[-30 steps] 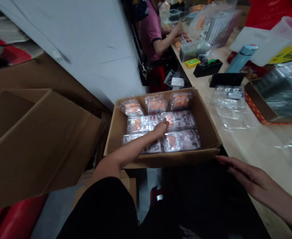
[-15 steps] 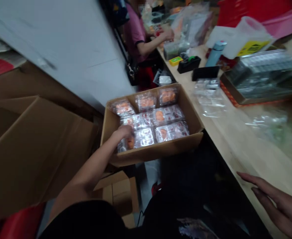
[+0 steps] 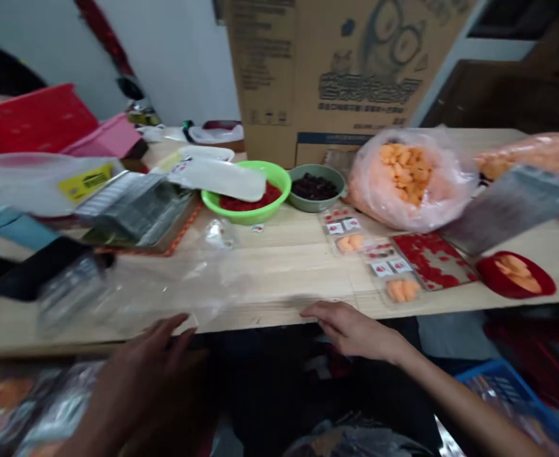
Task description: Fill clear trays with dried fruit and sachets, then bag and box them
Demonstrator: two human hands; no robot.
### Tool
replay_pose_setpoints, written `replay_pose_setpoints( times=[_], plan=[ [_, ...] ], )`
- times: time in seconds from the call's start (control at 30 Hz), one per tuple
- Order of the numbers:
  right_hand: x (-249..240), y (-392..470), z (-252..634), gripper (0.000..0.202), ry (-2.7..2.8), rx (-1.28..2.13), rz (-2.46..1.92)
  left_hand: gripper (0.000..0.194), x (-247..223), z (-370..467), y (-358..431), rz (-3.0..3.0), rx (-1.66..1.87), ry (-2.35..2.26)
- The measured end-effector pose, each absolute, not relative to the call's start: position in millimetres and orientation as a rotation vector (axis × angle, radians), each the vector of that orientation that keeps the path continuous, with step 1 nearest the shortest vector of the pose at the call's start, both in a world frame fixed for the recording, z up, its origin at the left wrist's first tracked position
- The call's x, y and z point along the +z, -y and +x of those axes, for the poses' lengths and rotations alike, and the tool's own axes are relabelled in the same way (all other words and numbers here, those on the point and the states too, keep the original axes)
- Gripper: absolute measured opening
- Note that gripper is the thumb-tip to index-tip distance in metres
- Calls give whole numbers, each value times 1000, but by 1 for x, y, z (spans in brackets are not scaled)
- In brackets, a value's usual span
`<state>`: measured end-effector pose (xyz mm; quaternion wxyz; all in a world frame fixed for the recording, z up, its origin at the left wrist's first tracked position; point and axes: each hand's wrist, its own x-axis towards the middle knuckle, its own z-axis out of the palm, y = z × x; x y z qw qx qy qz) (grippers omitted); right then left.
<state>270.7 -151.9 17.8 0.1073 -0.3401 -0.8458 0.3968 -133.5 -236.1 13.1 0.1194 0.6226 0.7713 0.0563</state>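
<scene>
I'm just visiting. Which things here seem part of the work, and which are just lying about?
Likely part of it, as food-like pieces fill them:
part-filled clear trays
bag of orange pieces
bright green bowl
grey-green bowl
red bowl

Probably just lying about:
light-blue bottle
pink container

The lime bowl (image 3: 245,217) looks like smooth plastic with a soft sheen; the worktop (image 3: 279,273) beneath it is pale wood, fine-grained and mostly matt. Across the lime bowl lies a white tray (image 3: 222,179), seemingly smooth, matt plastic. Behind it stands a box (image 3: 302,63) of matt, printed cardboard. To its right are a grey-green bowl (image 3: 315,205) of low-gloss plastic, clear trays (image 3: 382,282) of shiny plastic, a bag (image 3: 374,190) of thin, crinkled, translucent plastic and a smooth red bowl (image 3: 493,279). In front and to its left spreads clear film (image 3: 131,298), glossy and wrinkled.
</scene>
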Motion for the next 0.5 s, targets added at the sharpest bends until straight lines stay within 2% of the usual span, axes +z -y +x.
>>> replay_pose_setpoints(
  times=[0.07, 0.2, 0.33, 0.4, 0.5],
  plan=[
    [15, 159, 298, 49, 2372, 1122, -1104, 38, 16, -73, 190, 2011, 280, -2081],
    [1, 162, 360, 45, 2126, 930, -1356, 34, 9, 43, 120, 2216, 191, -1670],
    [-21, 156, 425, 41, 1874, 562, -1653, 30, -8, 135, 75, 2417, 100, -1623],
    [-30, 148, 448, 41, 1800, 437, -1761, 42, -17, 166, 58, 2519, 113, -1621],
    [-38, 120, 461, 44, 1780, 448, -1791, 71, -30, 190, 37, 2509, 77, -1580]
  ],
)
